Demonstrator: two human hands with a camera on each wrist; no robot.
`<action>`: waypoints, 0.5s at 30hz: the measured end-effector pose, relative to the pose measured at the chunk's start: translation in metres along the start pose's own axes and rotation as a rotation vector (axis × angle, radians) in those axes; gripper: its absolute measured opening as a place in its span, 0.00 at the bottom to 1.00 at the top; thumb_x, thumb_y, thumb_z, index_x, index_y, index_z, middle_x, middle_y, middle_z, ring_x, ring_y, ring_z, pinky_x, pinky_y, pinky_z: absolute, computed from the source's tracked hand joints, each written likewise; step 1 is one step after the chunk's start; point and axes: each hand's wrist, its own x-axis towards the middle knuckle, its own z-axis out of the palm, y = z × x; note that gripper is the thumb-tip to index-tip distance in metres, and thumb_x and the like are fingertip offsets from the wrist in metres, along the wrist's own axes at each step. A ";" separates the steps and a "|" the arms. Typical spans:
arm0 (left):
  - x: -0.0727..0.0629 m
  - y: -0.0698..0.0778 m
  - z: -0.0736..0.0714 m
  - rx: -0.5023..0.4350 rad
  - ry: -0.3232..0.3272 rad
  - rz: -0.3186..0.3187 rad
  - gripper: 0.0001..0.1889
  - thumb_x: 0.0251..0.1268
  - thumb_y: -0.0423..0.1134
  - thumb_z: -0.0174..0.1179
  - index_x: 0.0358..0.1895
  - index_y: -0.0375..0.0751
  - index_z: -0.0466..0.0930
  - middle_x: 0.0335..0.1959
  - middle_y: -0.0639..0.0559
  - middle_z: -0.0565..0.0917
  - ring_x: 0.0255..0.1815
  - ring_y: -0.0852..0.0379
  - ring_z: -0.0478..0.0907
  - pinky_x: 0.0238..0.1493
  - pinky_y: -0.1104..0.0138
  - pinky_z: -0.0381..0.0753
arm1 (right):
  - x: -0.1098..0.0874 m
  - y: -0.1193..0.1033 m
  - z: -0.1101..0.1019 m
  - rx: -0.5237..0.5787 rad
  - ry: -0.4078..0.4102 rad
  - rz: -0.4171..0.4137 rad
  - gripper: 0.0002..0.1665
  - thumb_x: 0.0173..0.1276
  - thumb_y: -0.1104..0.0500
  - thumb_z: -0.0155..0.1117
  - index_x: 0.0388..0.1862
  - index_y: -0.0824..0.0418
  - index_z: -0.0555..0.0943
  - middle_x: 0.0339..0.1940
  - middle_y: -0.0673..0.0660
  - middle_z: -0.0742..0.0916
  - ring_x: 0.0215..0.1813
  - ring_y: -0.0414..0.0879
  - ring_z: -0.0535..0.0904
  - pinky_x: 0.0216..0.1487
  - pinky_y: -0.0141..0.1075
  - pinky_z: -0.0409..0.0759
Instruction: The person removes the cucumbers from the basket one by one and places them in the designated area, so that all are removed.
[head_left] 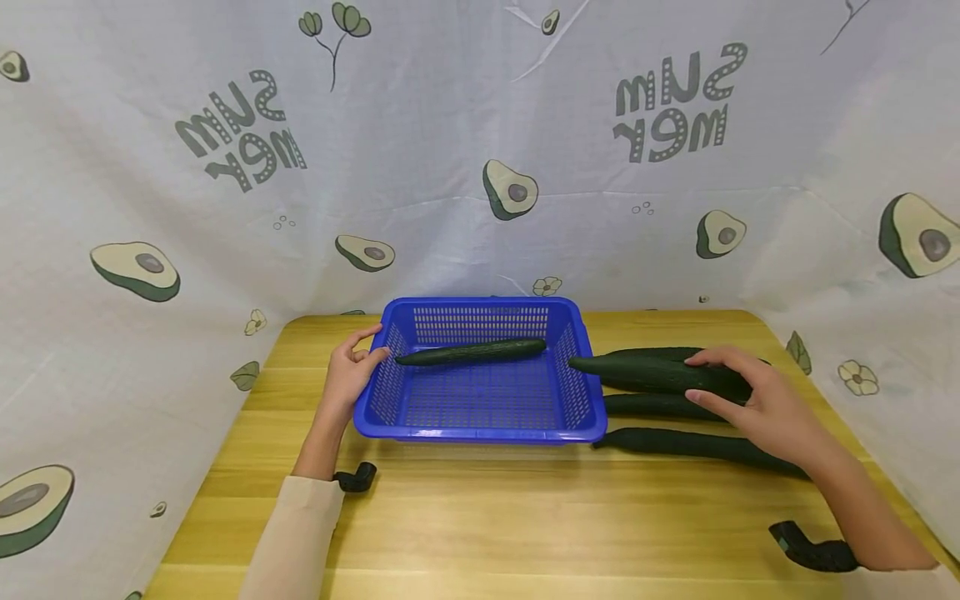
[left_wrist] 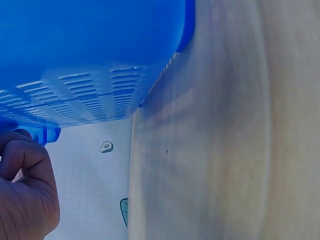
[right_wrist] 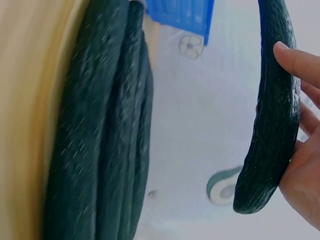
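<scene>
My right hand (head_left: 776, 412) grips a long dark green cucumber (head_left: 648, 372) between thumb and fingers. The right wrist view shows this cucumber (right_wrist: 275, 115) raised off the table, and in the head view its thin tip overlaps the basket's right rim. On the left, my left hand (head_left: 348, 379) pinches the side rim of a blue plastic basket (head_left: 480, 435) with thumb and fingers. One cucumber (head_left: 480, 352) lies across the basket, toward its back. The left wrist view has the basket's slotted outer wall (left_wrist: 85, 95) close by, with the left hand (left_wrist: 27, 185) partly cut off at the edge.
More cucumbers lie on the wooden table (head_left: 555, 517) right of the basket: a front one (head_left: 697, 443), a middle one (head_left: 660, 406), and another (head_left: 667, 353) partly hidden behind the held one. A white avocado-print curtain (head_left: 450, 125) hangs behind the table and along its sides.
</scene>
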 end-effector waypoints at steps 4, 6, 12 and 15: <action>0.004 -0.006 -0.001 -0.022 0.002 -0.002 0.29 0.72 0.33 0.62 0.75 0.43 0.70 0.17 0.52 0.81 0.20 0.55 0.85 0.25 0.65 0.87 | -0.014 0.010 -0.006 0.008 0.004 0.036 0.25 0.65 0.61 0.76 0.59 0.50 0.82 0.56 0.41 0.81 0.60 0.15 0.64 0.52 0.10 0.59; 0.007 -0.012 -0.002 -0.028 0.005 -0.001 0.29 0.72 0.33 0.63 0.75 0.46 0.71 0.17 0.53 0.81 0.19 0.57 0.84 0.24 0.66 0.86 | -0.021 0.014 -0.008 0.005 0.009 0.043 0.25 0.64 0.62 0.76 0.59 0.51 0.82 0.56 0.40 0.81 0.60 0.15 0.64 0.52 0.10 0.58; 0.013 -0.025 -0.002 -0.003 0.023 0.039 0.28 0.73 0.37 0.63 0.74 0.50 0.72 0.16 0.58 0.79 0.18 0.61 0.82 0.23 0.69 0.84 | -0.043 0.030 -0.007 -0.013 0.005 0.042 0.25 0.63 0.62 0.77 0.58 0.50 0.82 0.55 0.30 0.79 0.58 0.13 0.63 0.50 0.10 0.59; 0.014 -0.027 -0.001 0.004 0.026 0.048 0.28 0.73 0.37 0.63 0.74 0.50 0.72 0.16 0.58 0.80 0.18 0.62 0.82 0.24 0.69 0.85 | -0.056 0.039 -0.005 -0.025 0.005 0.051 0.26 0.62 0.61 0.78 0.57 0.49 0.82 0.54 0.32 0.80 0.58 0.12 0.63 0.49 0.09 0.60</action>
